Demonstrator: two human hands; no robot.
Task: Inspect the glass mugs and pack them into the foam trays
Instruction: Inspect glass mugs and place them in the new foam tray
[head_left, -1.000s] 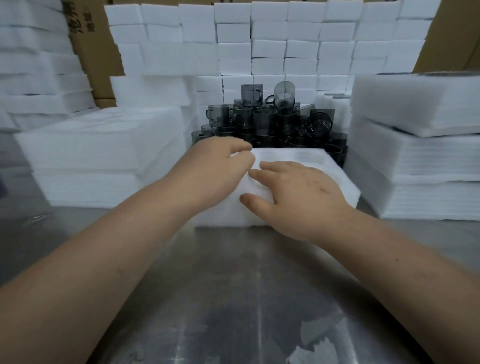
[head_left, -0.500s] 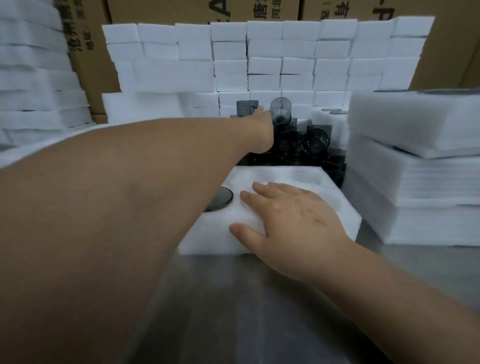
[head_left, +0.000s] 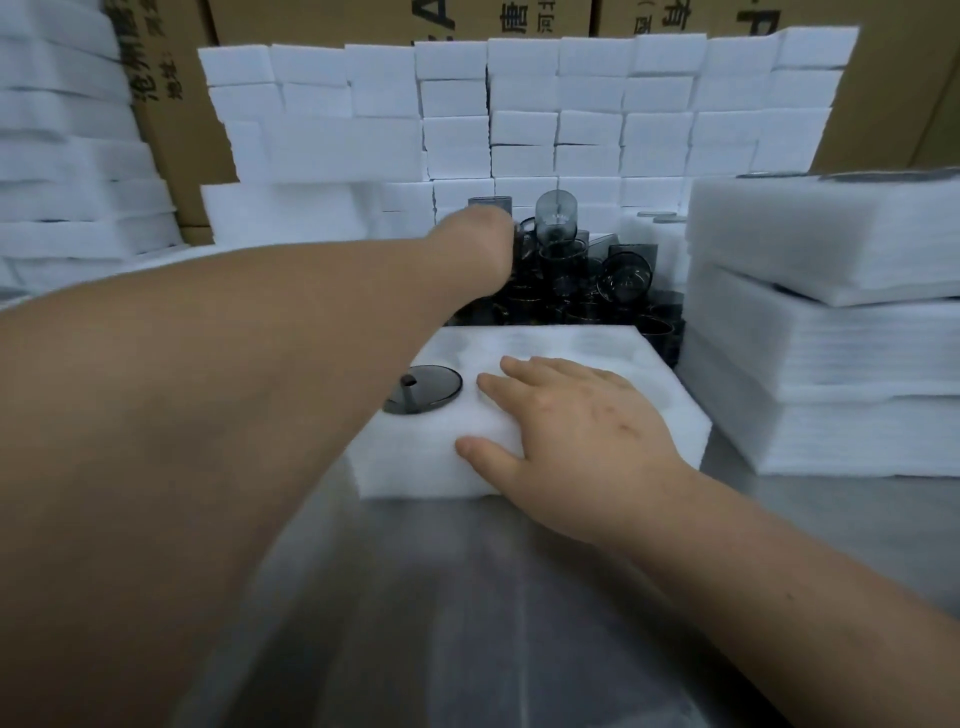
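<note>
A: What is nearest on the worktop (head_left: 467, 623)?

B: The foam tray (head_left: 410, 470), at its middle. The right hand (head_left: 571, 431) lies flat on the tray's near right part. Its fingers are straight and spread, the thumb is on the front wall, and it grips nothing. One dark mug (head_left: 423, 396) sits in the near left pocket.

A: And the next one?

B: Beyond the tray's far edge, in the heap of mugs (head_left: 566, 260). The left hand (head_left: 480, 249) is nearer, with the arm stretched forward over the tray to the heap's upper left. Its fingers are hidden behind the hand, so I cannot tell whether they hold anything.
</note>
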